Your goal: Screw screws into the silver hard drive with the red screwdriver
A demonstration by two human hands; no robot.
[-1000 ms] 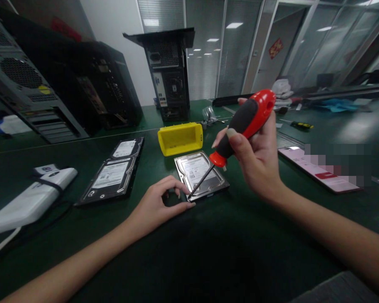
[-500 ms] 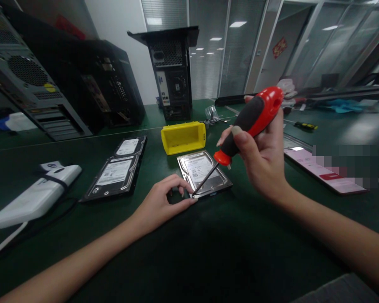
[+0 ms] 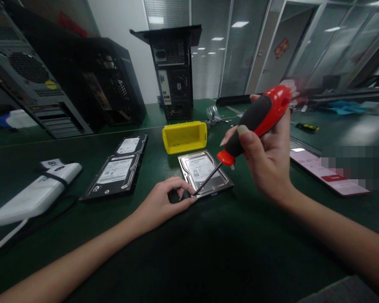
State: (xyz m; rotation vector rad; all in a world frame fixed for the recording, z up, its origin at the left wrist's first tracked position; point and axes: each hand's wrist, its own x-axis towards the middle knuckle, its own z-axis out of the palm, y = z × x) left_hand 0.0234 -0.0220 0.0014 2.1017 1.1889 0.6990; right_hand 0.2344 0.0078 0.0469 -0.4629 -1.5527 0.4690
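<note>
A silver hard drive (image 3: 213, 179) with a white label lies label up on the table, its near-left corner by my left hand (image 3: 166, 200). The left thumb and forefinger are closed at that corner, on either side of the screwdriver's tip. My right hand (image 3: 268, 155) is wrapped round the red and black handle of a screwdriver (image 3: 255, 122), thumb along its side. The shaft slants down to the left, and its tip meets the drive's near-left corner. Whether a screw sits under the tip is hidden by the fingers.
Just behind the drive stands a yellow bin (image 3: 185, 145). More hard drives (image 3: 116, 168) and a white power strip (image 3: 41, 195) lie on the left. Computer cases (image 3: 173, 80) stand at the back. On the right are a pink phone (image 3: 322, 168) and another screwdriver (image 3: 306, 126).
The view has shifted very slightly. My right hand and the screwdriver handle have moved a little to the right, while the tip stays at the drive's corner. My left hand keeps its place.
</note>
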